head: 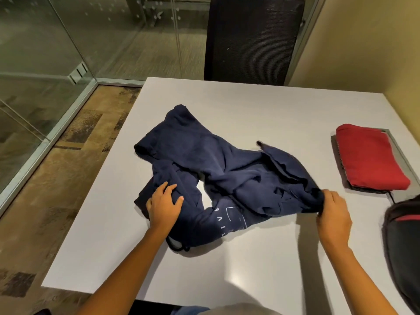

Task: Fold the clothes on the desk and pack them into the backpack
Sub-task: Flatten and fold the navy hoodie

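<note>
Folding step: left hand (164, 206) lies flat-fingered on crumpled navy cotton T-shirt (218, 173) at 8 o'clock; right hand (334, 214) pinches its 3 o'clock edge. Next, I'd spread it flat.

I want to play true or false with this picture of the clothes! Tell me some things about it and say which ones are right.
1. The right hand pinches the edge of the blue garment. True.
2. The blue garment is neatly folded. False: it lies crumpled on the desk.
3. The left hand holds the red cloth. False: it rests on the blue garment, and the red cloth lies folded off to the right.
4. A black chair stands behind the desk. True.
5. The backpack sits in the middle of the desk. False: it is at the right edge of the picture.
</note>
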A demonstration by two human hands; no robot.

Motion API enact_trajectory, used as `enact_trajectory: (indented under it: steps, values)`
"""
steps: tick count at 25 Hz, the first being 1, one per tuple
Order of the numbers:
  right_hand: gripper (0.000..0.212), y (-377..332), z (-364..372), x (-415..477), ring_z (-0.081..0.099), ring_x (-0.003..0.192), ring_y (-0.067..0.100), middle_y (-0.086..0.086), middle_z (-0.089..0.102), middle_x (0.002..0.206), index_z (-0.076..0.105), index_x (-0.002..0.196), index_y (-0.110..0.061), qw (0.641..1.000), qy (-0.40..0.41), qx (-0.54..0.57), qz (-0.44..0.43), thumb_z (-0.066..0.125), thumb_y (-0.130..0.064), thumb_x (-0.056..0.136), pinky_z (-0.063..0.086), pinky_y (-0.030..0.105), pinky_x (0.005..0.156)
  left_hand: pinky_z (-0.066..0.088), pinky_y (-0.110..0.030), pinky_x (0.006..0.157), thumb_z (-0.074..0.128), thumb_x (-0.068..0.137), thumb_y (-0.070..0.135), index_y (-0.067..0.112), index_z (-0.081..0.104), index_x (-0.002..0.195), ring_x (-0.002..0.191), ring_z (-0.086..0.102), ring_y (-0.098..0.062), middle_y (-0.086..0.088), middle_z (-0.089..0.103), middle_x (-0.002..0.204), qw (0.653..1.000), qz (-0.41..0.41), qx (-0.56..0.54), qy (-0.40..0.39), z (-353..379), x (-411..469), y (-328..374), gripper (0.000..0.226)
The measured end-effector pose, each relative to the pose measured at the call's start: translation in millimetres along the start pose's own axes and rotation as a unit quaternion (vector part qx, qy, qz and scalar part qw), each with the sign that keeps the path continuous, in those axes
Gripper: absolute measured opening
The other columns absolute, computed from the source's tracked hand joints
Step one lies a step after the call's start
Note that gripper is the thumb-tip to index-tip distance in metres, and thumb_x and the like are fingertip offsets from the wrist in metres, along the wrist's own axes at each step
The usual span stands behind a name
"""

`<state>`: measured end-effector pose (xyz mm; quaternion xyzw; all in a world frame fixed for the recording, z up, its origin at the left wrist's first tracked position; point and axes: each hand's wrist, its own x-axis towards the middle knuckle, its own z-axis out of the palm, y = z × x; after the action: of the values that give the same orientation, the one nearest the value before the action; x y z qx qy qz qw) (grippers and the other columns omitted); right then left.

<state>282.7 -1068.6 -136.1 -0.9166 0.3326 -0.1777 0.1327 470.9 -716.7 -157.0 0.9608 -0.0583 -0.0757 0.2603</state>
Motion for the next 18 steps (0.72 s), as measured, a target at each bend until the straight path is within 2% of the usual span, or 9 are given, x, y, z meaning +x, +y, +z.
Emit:
enact_trajectory:
  steps: [3,5,7,9,11,13,15,16,18]
  values:
    - [0.042,25,8,-20,0.050,0.098,0.041,0.023,0.049,0.113,0.051,0.118,-0.001,0.991,-0.071,0.001,0.114,0.055,0.014,0.079,0.041,0.045,0.075,0.015,-0.054,0.115,0.055,0.093,0.042,0.021,0.037,0.146,0.145,0.018,-0.025,-0.004,0.028,0.155,0.998,0.022,0.048,-0.036,15,-9,12,0.060]
    - [0.042,14,2,-29,0.046,0.115,0.032,0.014,0.046,0.127,0.048,0.128,-0.007,0.988,-0.028,0.082,0.129,0.055,0.000,0.087,0.041,0.039,0.091,0.013,-0.059,0.113,0.051,0.093,0.050,0.027,0.022,0.151,0.147,0.007,-0.027,-0.001,0.016,0.159,0.995,0.017,0.066,-0.075,23,-19,20,0.069]
    - [0.041,-9,-3,-34,0.040,0.128,0.022,0.007,0.045,0.139,0.047,0.134,-0.009,0.987,-0.008,0.156,0.045,0.048,-0.013,0.093,0.036,0.035,0.106,0.012,-0.064,0.110,0.046,0.092,0.058,0.038,0.010,0.152,0.147,0.000,-0.029,0.000,0.005,0.161,0.989,0.002,0.095,-0.112,28,-28,23,0.073]
    - [0.046,-30,6,-37,0.038,0.134,0.026,0.011,0.044,0.144,0.048,0.138,-0.006,0.984,-0.053,0.129,-0.110,0.043,-0.012,0.093,0.032,0.039,0.112,0.011,-0.066,0.109,0.042,0.091,0.063,0.043,0.004,0.151,0.147,-0.004,-0.030,0.000,0.000,0.161,0.983,-0.012,0.123,-0.134,28,-33,20,0.074]
    - [0.049,-37,20,-34,0.039,0.136,0.028,0.012,0.044,0.146,0.045,0.142,-0.010,0.970,-0.140,0.090,-0.179,0.031,-0.021,0.097,0.033,0.043,0.112,0.011,-0.066,0.110,0.040,0.091,0.065,0.044,-0.001,0.150,0.148,-0.005,-0.029,0.000,-0.002,0.162,0.979,-0.028,0.143,-0.143,26,-35,19,0.075]
    - [0.050,-33,34,-34,0.043,0.134,0.033,0.012,0.048,0.144,0.039,0.146,-0.019,0.955,-0.217,0.029,-0.199,0.027,-0.031,0.099,0.042,0.047,0.106,0.012,-0.066,0.110,0.039,0.091,0.065,0.045,-0.004,0.149,0.148,-0.006,-0.029,-0.001,-0.004,0.162,0.976,-0.048,0.156,-0.145,22,-38,19,0.076]
    - [0.051,-21,39,-35,0.050,0.125,0.041,0.015,0.051,0.141,0.028,0.149,-0.031,0.944,-0.272,-0.031,-0.182,0.040,-0.033,0.099,0.051,0.051,0.094,0.012,-0.067,0.110,0.038,0.091,0.066,0.045,-0.007,0.149,0.147,-0.008,-0.030,0.000,-0.007,0.161,0.972,-0.089,0.162,-0.148,19,-41,16,0.076]
    - [0.060,-16,38,-38,0.052,0.121,0.044,0.016,0.050,0.141,0.023,0.149,-0.036,0.943,-0.284,-0.056,-0.165,0.051,-0.028,0.096,0.052,0.052,0.089,0.012,-0.068,0.109,0.036,0.091,0.066,0.045,-0.009,0.148,0.147,-0.009,-0.030,0.000,-0.008,0.161,0.968,-0.121,0.162,-0.151,17,-43,13,0.076]
    - [0.073,-15,27,-40,0.050,0.117,0.042,0.011,0.042,0.146,0.017,0.150,-0.042,0.928,-0.314,-0.140,-0.142,0.055,-0.017,0.094,0.049,0.052,0.090,0.011,-0.069,0.108,0.033,0.091,0.067,0.044,-0.012,0.149,0.147,-0.009,-0.033,-0.002,-0.009,0.161,0.953,-0.192,0.168,-0.161,14,-44,9,0.076]
